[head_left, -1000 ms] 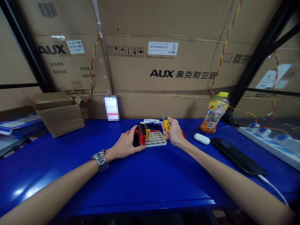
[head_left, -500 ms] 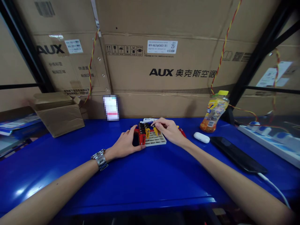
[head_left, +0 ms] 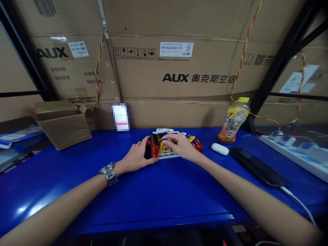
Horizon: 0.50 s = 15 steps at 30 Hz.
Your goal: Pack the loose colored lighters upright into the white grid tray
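A white grid tray (head_left: 169, 155) lies on the blue table, its left part filled with upright red batteries (head_left: 155, 150) with black tops. My left hand (head_left: 137, 155) is curved around the tray's left end, thumb at the front corner and fingers at the back, steadying it. My right hand (head_left: 183, 147) hovers over the tray, thumb and forefinger pinched on the black end of a yellow battery (head_left: 162, 147) beside the red ones. The fingers partly hide the yellow battery and several tray cells. Loose red batteries (head_left: 198, 145) lie beyond my right hand.
Behind the tray lie white batteries (head_left: 164, 130). To the right are a white earbud case (head_left: 220, 149), a black phone (head_left: 258, 166) on a cable, a drink bottle (head_left: 233, 121) and a power strip (head_left: 294, 155). An open cardboard box (head_left: 64, 126) and a lit phone (head_left: 120, 117) stand at left.
My right hand has moved left with the yellow battery, bringing it down beside the red ones. Loose yellow and red batteries behind it now show more. My left hand stays at the tray.
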{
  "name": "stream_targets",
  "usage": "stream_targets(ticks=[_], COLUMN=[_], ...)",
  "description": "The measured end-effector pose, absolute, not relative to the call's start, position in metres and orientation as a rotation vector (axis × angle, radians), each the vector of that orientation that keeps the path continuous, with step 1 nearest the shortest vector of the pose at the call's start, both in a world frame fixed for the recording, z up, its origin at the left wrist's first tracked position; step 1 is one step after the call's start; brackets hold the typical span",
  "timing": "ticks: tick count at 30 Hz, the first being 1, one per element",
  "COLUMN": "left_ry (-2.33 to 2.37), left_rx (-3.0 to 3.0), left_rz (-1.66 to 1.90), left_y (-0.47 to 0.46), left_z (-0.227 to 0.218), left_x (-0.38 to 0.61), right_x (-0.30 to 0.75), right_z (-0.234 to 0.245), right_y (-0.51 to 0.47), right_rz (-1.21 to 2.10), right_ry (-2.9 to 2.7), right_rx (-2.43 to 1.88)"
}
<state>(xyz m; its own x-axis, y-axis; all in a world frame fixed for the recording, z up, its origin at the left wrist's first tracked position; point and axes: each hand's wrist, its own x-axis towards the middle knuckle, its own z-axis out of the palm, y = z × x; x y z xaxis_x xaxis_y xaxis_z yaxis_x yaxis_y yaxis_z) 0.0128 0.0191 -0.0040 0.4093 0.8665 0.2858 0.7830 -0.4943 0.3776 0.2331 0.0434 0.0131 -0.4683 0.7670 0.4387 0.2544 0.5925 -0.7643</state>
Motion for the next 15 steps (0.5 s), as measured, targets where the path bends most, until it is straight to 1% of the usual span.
stream_targets(ticks=[5,7,11,13,15], left_ry=[1.445,1.450,1.442,1.428,1.433], left_rx=[2.505,2.500,2.475,2.476,2.468], left_rz=[0.704,0.695,0.687,0.695,0.680], left_y=[0.020,0.020,0.019,0.019,0.019], left_z=[-0.006,-0.006,-0.005,-0.004,-0.004], left_x=[0.012,0.011,0.010,0.010,0.011], right_x=[0.239,0.251,0.291,0.311,0.327], right_z=[0.026,0.030,0.030,0.027,0.022], right_y=[0.044,0.052,0.076,0.087,0.096], right_rz=[0.505,0.384,0.076,0.002,-0.004], right_ry=[-1.975,-1.980,-2.002,-2.003,-2.000], right_rx=[-0.884,-0.976,-1.459,-1.667,-1.784])
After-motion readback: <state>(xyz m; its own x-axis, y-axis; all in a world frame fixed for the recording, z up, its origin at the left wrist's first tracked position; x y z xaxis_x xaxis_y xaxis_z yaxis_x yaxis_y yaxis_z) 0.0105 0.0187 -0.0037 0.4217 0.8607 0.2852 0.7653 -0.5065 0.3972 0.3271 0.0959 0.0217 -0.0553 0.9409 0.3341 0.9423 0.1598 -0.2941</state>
